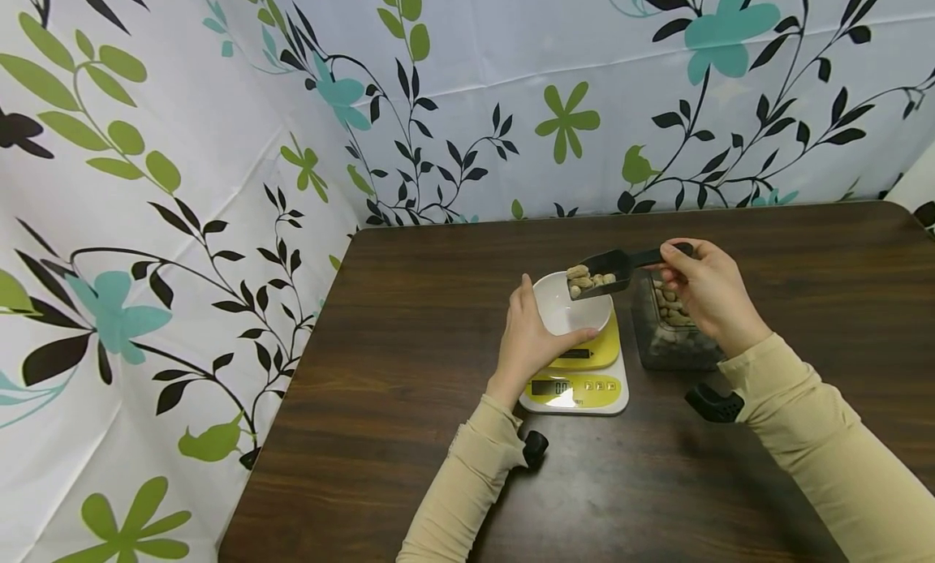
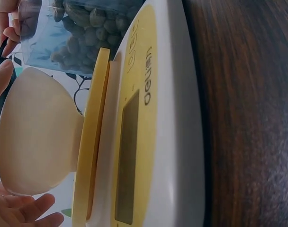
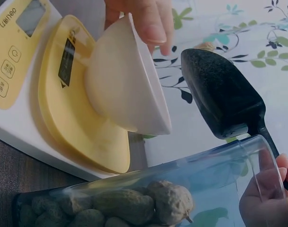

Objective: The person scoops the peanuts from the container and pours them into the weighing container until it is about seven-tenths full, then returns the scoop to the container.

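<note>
A white bowl (image 1: 558, 307) stands on the yellow platform of a kitchen scale (image 1: 617, 397). My left hand (image 1: 529, 336) holds the bowl, fingers along its left side and thumb at the near rim. Between the thumb and fingers of my right hand (image 1: 716, 295) is the handle of a black scoop (image 1: 617, 264). Peanuts in their shells (image 1: 582, 281) lie in the scoop, whose front edge is over the bowl's right side. In the right wrist view the scoop (image 3: 222, 92) is seen from outside, hiding most of its load.
Right of the scale is a clear plastic container (image 1: 675, 356) with more peanuts (image 3: 130, 205), below my right hand. The brown wooden table (image 1: 409, 344) meets a patterned curtain (image 1: 482, 100) at its back and left. Dark wrist-camera mounts hang by both cuffs.
</note>
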The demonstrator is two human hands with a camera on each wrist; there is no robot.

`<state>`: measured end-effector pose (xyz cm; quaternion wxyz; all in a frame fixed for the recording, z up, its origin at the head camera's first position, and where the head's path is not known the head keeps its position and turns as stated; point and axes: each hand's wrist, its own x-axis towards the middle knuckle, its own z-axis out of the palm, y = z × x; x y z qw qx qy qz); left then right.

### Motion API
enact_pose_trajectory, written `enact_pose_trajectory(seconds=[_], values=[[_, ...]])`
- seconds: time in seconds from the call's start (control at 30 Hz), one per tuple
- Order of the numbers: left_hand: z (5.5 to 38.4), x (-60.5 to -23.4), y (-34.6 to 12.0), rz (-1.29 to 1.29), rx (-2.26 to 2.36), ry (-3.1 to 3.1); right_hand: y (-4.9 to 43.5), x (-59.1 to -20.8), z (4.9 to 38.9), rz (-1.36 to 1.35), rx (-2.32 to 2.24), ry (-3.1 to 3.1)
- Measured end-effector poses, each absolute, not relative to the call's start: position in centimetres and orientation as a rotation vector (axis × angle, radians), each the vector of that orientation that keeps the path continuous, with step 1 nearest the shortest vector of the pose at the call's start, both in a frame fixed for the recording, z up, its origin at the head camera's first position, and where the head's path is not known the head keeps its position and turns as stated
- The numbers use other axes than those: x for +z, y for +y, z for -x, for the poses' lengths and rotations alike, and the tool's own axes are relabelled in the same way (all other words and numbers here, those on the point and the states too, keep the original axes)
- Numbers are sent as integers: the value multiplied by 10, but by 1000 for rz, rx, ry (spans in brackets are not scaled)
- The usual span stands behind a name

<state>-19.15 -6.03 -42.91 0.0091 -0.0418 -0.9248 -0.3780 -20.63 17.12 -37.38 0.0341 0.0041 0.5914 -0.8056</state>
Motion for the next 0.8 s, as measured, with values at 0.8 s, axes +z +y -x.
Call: enact_pose_trajectory(seconds=[0.8], values=[[194, -432, -62, 151, -1121, -2937, 163, -378, 208, -89, -2000, 2446]])
